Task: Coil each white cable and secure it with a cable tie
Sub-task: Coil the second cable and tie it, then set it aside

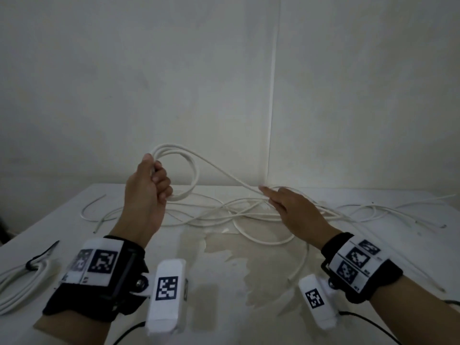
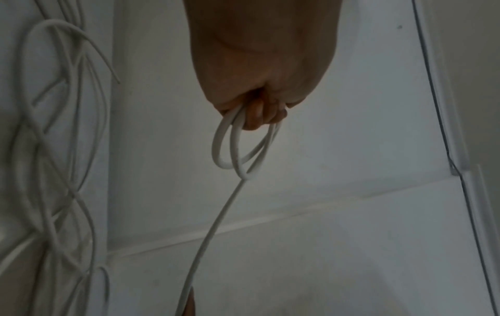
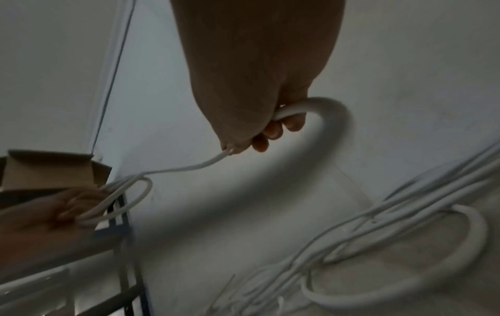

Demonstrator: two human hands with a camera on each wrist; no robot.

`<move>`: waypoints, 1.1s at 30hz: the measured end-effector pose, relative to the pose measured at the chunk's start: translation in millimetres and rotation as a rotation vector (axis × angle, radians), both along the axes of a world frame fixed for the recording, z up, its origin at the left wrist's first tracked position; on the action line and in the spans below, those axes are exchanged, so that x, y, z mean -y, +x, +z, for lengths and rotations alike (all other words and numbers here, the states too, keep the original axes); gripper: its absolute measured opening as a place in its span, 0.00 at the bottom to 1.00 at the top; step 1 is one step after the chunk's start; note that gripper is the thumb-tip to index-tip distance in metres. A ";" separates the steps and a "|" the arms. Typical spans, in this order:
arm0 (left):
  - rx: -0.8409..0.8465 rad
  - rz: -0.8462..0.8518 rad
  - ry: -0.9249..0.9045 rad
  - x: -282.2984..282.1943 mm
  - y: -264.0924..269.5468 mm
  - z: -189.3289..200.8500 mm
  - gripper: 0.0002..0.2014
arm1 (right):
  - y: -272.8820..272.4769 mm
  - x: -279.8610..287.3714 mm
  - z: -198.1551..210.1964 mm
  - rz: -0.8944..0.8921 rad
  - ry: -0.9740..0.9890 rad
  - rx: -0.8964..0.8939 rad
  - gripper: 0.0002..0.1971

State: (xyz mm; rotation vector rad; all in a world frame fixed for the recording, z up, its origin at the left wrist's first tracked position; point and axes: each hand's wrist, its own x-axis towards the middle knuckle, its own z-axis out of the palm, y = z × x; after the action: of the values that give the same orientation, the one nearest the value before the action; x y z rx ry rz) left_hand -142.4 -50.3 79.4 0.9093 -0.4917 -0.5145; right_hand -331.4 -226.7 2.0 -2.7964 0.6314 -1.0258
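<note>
A partly wound white cable is shown mid-coil above a white bench. The finished loops are held upright in the left hand, whose fingers are curled tight around the gathered turns; the loops hang forward of the fist, just above the bench's far edge. From their top a single free run is stretched rightward and downward to the right hand, where it is clamped between thumb and curled fingers, the forefinger being extended along it. The long axis of this run lies roughly left to right, sloping down toward the right hand. The next turn is judged to depend on this span: the right hand, already on the cable and nearer the slack, would have to carry the run back to the left fist. Beyond the right hand the cable drops into a loose tangle of white cables lying on the bench, which could snag as slack is drawn.

An already coiled bundle with a dark cable tie is seen only in the head view, at the near left edge. The undersides of both grips are shown only by the wrist views; the right wrist view alone shows a cardboard box behind the left hand.
</note>
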 end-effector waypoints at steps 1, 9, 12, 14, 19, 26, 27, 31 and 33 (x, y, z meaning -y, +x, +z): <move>0.017 0.029 0.009 0.8 0.8 -1.6 0.17 | 1.9 -3.4 -3.4 -0.006 -0.150 -0.017 0.17; 0.189 0.115 0.156 11.5 -15.1 -5.3 0.16 | 22.1 -49.2 4.5 0.204 -0.578 -0.030 0.01; 0.315 0.124 0.210 13.1 -22.8 -11.6 0.16 | 25.2 -63.4 14.0 0.256 -0.593 0.000 0.08; 0.415 0.126 0.253 14.8 -28.1 -17.2 0.16 | 27.6 -69.4 21.2 0.279 -0.593 0.022 0.12; 0.644 0.055 0.339 15.2 -42.6 -28.0 0.16 | 32.2 -75.2 34.7 0.292 -0.617 0.099 0.14; 0.717 -0.126 0.452 7.1 -56.7 -37.8 0.16 | 30.7 -62.2 55.9 0.329 -0.451 0.216 0.14; 0.699 -0.160 0.468 6.5 -57.0 -38.3 0.16 | 29.4 -59.0 57.2 0.339 -0.418 0.211 0.15; 0.655 -0.254 0.527 5.5 -53.0 -37.8 0.18 | 22.1 -42.4 61.9 0.311 -0.386 0.164 0.15; 0.626 -0.297 0.548 5.2 -53.1 -35.7 0.18 | 19.2 -36.3 62.7 0.272 -0.419 0.143 0.14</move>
State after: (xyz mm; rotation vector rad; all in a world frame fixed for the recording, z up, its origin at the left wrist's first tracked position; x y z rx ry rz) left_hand -195.5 -55.4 43.7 1.5492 -1.0967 -0.6465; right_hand -312.2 -190.4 64.7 -2.9904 0.0115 -1.4158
